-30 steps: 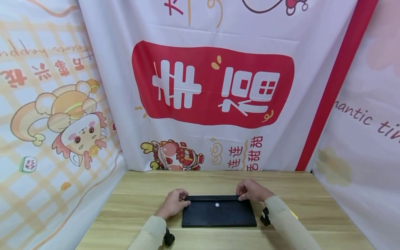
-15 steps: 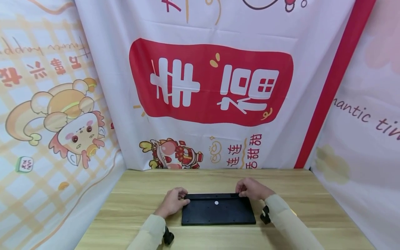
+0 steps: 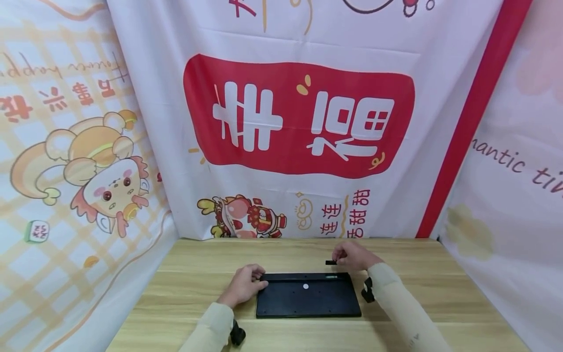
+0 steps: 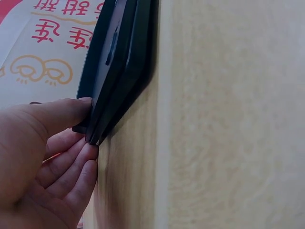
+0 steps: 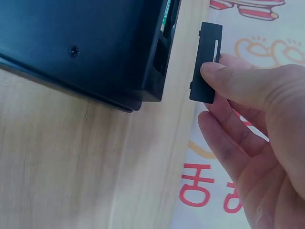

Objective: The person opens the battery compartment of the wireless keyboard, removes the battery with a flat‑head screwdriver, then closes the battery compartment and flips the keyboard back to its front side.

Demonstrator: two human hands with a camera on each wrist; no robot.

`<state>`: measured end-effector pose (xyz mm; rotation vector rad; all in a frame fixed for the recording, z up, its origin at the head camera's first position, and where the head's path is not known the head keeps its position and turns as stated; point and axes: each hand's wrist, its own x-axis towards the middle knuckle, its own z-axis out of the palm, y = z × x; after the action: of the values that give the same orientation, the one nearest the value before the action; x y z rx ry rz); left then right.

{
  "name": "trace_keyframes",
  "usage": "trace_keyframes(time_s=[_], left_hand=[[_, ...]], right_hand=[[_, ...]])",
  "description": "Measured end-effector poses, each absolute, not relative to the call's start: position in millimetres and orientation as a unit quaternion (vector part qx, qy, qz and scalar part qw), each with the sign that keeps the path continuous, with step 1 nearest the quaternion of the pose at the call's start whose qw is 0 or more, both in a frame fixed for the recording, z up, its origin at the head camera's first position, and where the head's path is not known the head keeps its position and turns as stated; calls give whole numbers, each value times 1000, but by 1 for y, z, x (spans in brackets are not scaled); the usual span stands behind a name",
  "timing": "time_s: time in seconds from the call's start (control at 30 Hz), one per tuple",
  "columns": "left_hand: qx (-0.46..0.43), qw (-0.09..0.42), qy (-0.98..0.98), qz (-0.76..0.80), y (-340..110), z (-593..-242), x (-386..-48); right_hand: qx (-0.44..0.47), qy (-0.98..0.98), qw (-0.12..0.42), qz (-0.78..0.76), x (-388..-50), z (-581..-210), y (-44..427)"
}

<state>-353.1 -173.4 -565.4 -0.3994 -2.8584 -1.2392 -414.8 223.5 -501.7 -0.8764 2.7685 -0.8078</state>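
Note:
A black keyboard [image 3: 308,303] lies underside up on the wooden table, showing screws and a round white sticker. My left hand [image 3: 243,285] grips its far left corner, the thumb on one face and fingers against the other, as the left wrist view [image 4: 52,157] shows. Just beyond the far right edge, my right hand [image 3: 353,255] pinches a small black battery cover [image 5: 206,52] between thumb and fingers, apart from the keyboard. The uncovered battery compartment [image 3: 336,277] sits near that edge, with something green inside; whether batteries are in it cannot be seen.
The wooden table [image 3: 193,259] meets a printed white cloth [image 3: 303,205] hanging at its back edge. More printed cloth hangs along the left and right sides. Table surface lies around the keyboard.
My right hand has lifted the battery cover off the keyboard and moved it slightly away toward the back, exposing the compartment. The left hand keeps its hold on the corner.

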Motion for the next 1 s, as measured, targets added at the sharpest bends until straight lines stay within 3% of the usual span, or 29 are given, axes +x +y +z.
trace_keyframes(time_s=[0.5,1.0], left_hand=[[-127,-6,-907,-401,-174,-565,-348],[-135,-1,-907,-400,-176,-566,-351]], right_hand=[[-241,925,73,-285,-430,-533,223],[-208,935,74,-276,-435,-530,223]])
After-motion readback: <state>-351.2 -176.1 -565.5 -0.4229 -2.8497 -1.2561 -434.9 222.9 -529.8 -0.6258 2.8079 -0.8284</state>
